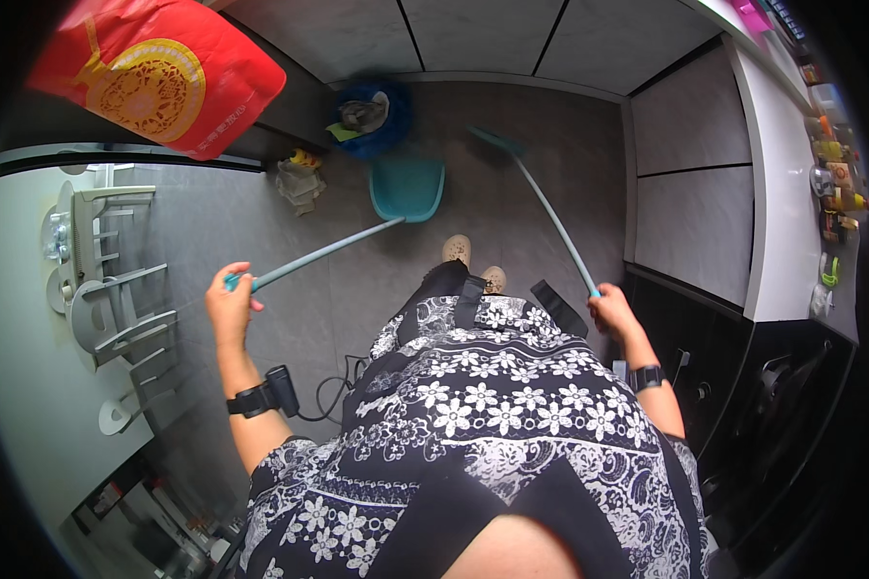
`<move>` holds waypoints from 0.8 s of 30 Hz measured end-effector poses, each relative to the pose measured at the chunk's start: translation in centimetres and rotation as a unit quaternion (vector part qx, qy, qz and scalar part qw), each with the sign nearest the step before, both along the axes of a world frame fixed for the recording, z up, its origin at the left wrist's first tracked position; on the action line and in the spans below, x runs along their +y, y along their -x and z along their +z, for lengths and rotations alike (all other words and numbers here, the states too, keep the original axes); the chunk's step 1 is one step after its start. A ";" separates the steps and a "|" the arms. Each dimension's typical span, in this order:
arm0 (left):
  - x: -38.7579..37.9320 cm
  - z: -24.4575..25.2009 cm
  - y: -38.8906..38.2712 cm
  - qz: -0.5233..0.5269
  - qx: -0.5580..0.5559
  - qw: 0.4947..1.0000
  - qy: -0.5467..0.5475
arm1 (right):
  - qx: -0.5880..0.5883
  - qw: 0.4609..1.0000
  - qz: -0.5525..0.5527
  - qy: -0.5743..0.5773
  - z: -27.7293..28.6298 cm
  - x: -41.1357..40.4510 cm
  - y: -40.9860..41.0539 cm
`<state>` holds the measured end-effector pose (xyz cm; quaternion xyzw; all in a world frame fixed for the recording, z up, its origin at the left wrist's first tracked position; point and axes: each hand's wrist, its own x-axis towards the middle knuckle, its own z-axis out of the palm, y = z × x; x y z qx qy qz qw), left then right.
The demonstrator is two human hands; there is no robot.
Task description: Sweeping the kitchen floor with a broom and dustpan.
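Note:
My left hand (233,295) holds the upper end of the light-blue handle of a long-handled dustpan, out to the left. The turquoise dustpan (407,189) is at floor level ahead of my feet. In my right hand (611,310) is the top of the pale blue stick of a broom (498,139), whose head is over the floor to the right of the dustpan, apart from it. A bin with a blue plastic bag (371,119), holding crumpled waste, stands just beyond the dustpan. A crumpled whitish bag (300,186) and a yellow item (305,158) lie left of it.
Grey cabinets (694,224) line the far side and the right, below a white counter edge (778,217) with jars and bottles. A red bag (166,79) is at upper left. Left are grey chairs (98,318). A black cable (326,405) runs by my left side.

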<state>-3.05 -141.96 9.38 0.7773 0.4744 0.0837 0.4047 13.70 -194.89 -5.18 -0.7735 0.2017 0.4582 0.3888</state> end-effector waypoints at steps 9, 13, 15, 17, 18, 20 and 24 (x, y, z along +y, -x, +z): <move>-2.3 -3.2 0.5 -0.041 0.066 0.997 0.000 | 0.001 0.986 0.097 -0.138 0.7 13.8 -11.7; -2.8 -3.2 1.4 -0.065 0.095 0.993 -0.001 | 0.013 0.989 0.111 -0.096 0.9 19.4 -14.2; -2.8 -3.5 2.1 -0.071 0.097 0.993 0.000 | -0.002 0.985 0.153 -0.085 0.2 20.6 -14.4; -2.7 -4.0 2.5 -0.081 0.115 0.990 -0.006 | -0.031 0.975 0.211 -0.067 -0.7 21.0 -14.1; -2.1 -4.3 2.6 -0.074 0.149 0.986 0.007 | -0.045 0.969 0.241 -0.042 -0.5 21.1 -13.8; -1.3 -5.8 3.1 -0.085 0.144 0.986 -0.008 | -0.060 0.960 0.274 -0.016 0.1 20.7 -13.2; -0.5 -6.7 2.2 -0.109 0.160 0.981 0.002 | -0.030 0.968 0.249 -0.020 3.4 18.9 -11.4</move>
